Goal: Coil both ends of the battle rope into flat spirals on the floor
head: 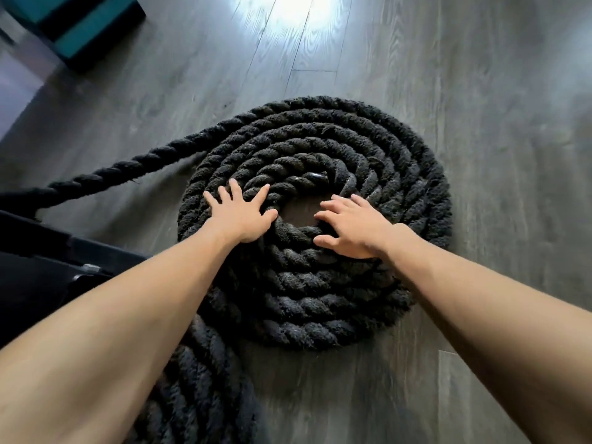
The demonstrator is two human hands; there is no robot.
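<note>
A thick black battle rope lies coiled in a flat spiral (320, 149) of several turns on the grey wood floor. A small bare patch of floor shows at its centre, and a glossy rope end cap (315, 176) sits just beyond it. My left hand (240, 216) presses flat with spread fingers on the inner turns at the left of the centre. My right hand (349, 224) rests with spread fingers on the inner turns at the right. A loose length of rope (105, 173) runs off to the left. Part of a second coil (198, 379) shows under my left forearm.
A teal and black box (80, 24) stands at the top left corner. Dark equipment with a metal fitting (48, 261) fills the left edge beside my left arm. Grey wood floor (480, 91) stretches beyond and to the right of the spiral, with bright glare at the top.
</note>
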